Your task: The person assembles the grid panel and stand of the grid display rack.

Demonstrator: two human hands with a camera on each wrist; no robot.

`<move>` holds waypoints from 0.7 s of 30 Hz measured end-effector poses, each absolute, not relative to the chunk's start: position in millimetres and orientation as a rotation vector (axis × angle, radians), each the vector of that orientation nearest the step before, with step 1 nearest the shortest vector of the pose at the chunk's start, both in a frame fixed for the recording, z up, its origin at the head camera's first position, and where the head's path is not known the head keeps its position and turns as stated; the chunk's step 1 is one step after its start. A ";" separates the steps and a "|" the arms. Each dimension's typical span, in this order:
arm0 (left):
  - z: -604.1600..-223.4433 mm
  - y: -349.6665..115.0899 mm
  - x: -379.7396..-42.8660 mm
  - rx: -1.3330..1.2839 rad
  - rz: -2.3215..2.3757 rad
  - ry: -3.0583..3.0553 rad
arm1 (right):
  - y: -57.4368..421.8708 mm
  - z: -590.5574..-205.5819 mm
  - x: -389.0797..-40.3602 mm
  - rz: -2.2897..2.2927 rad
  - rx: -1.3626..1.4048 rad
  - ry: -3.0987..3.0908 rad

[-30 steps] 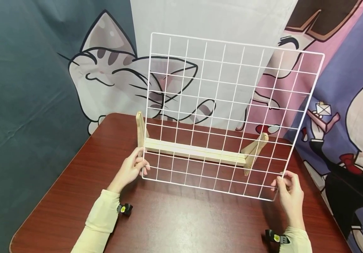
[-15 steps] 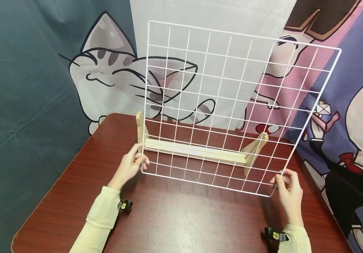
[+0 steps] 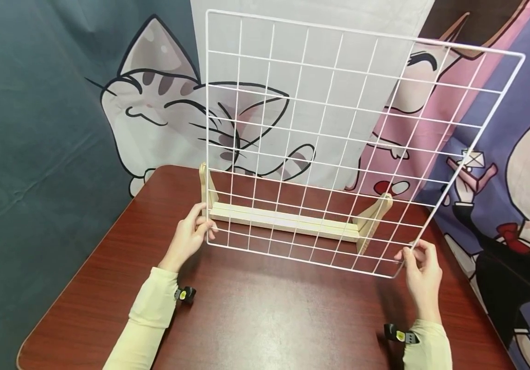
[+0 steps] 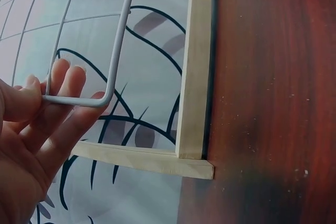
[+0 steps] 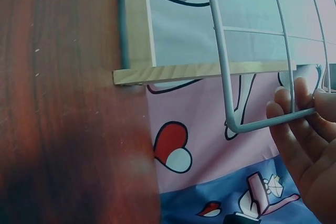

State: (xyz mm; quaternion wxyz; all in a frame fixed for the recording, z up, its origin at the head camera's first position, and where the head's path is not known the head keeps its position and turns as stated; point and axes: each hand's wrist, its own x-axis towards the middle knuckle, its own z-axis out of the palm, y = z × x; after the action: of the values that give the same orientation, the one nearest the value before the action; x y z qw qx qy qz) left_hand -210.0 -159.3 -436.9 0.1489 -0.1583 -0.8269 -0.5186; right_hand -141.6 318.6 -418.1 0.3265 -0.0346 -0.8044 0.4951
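Note:
A white wire grid panel (image 3: pixel 335 68) is held up off the table, its top edge leaning away. My left hand (image 3: pixel 188 237) pinches its left edge near the bottom corner, thumb in front and fingers behind; the left wrist view shows the same pinch on the thick outer wire. My right hand (image 3: pixel 424 280) pinches the right edge near the lower right corner. Behind the panel stands a wooden stand (image 3: pixel 283 221) with a long grooved crossbar and an upright at each end. In both wrist views the panel's bottom corner is apart from the stand.
The stand rests on a reddish-brown table (image 3: pixel 265 318). Beyond the table's back edge hangs a cloth backdrop (image 3: pixel 61 169) printed with cartoon figures. Small black cameras (image 3: pixel 185 294) are strapped at both wrists.
Both hands have raised the grid panel somewhat, and it appears larger, with its top edge higher in view. Its bottom edge has risen toward the stand's crossbar in view. The stand has not moved.

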 end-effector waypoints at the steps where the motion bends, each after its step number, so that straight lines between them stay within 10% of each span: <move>1: -440.6 -160.8 -212.9 -0.454 -1.491 -2.359 | 317.8 -417.5 -142.9 1.306 -0.094 -2.102; 21: -432.8 -160.4 -234.7 -0.414 -1.423 -2.251 | 317.2 -410.7 -165.7 1.353 -0.138 -2.027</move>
State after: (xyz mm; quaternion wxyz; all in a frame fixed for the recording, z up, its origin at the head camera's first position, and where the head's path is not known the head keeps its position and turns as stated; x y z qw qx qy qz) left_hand -234.7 -160.4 -432.8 0.2216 -0.1498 -0.8144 -0.5149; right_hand -165.7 317.2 -410.7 0.3432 -0.0530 -0.7799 0.5208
